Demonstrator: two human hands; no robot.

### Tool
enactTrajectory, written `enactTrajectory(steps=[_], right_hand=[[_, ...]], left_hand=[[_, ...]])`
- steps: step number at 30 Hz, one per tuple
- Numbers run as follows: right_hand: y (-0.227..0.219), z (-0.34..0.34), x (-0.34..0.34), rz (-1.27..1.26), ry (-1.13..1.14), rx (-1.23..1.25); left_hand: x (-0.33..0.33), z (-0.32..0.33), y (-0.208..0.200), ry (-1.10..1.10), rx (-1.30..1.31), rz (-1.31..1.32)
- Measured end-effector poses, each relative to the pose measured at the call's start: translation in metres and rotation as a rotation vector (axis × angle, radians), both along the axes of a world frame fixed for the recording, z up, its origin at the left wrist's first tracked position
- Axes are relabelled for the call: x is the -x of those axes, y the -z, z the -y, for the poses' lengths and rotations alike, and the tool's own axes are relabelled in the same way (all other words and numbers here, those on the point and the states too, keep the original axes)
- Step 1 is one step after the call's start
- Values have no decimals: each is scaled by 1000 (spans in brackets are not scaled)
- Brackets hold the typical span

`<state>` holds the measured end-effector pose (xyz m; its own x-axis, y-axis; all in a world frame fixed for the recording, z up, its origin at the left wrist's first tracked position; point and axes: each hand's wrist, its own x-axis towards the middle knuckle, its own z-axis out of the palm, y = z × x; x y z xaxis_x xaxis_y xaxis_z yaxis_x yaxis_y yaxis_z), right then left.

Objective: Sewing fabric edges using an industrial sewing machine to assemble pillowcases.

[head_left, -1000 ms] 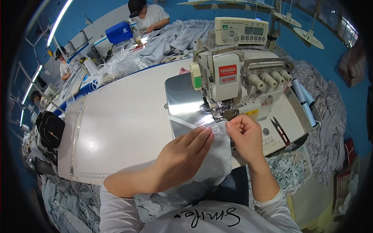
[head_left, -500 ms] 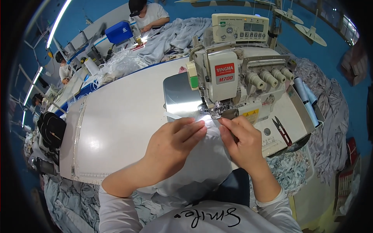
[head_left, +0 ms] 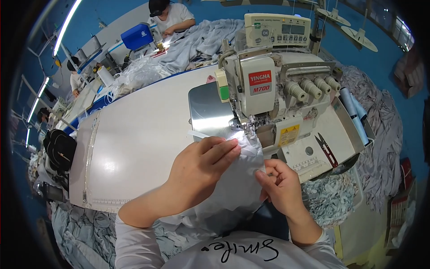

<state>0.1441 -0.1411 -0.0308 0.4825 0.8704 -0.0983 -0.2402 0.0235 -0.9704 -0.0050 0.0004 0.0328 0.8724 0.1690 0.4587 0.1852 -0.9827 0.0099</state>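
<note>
Pale white fabric (head_left: 235, 188) hangs from the overlock sewing machine (head_left: 256, 85) over the table's near edge, with its upper end bunched beneath the needle and presser foot area (head_left: 246, 125). My left hand (head_left: 199, 168) pinches the fabric just in front of the presser foot, fingertips closed together. A narrow white strip (head_left: 197, 134) sticks out beyond its knuckles. Lower down, my right hand (head_left: 282, 184) has its thumb and curled fingers closed at the fabric's right edge. The fingertips behind the cloth are hidden.
Red-handled thread snips (head_left: 326, 151) lie on the machine's right side. Fabric scraps (head_left: 329, 199) fill a bin below. A white table (head_left: 134, 148) extends left, with a black bag (head_left: 60, 148) beside it. Grey cloth (head_left: 371, 134) is heaped at right. Co-workers sit farther back.
My right hand has moved down and slightly right, from beside the presser foot to lower on the fabric's edge. My left hand has stayed nearly in place.
</note>
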Motion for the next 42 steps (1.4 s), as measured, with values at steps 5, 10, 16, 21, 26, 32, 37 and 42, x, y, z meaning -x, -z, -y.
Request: enactTrajectory(steps=[5, 10, 16, 21, 26, 32, 37, 42], right_hand=[[7, -2, 1, 41, 23, 36], [6, -4, 2, 47, 21, 21], [1, -7, 2, 34, 22, -1], [7, -7, 0, -1, 25, -20], [5, -8, -2, -45, -49, -18], [8, -10, -3, -86, -30, -81], [6, -9, -5, -56, -35, -40], [3, -10, -5, -82, -45, -28]], left_hand=[[-1, 0, 1, 21, -33, 4], [-3, -1, 2, 23, -28, 10], [-2, -1, 0, 12, -18, 7], [-3, -2, -1, 38, -27, 23], [6, 1, 1, 105, 6, 15], [7, 4, 1, 99, 61, 11], [8, 0, 5, 128, 39, 41], [9, -2, 4, 122, 79, 34]])
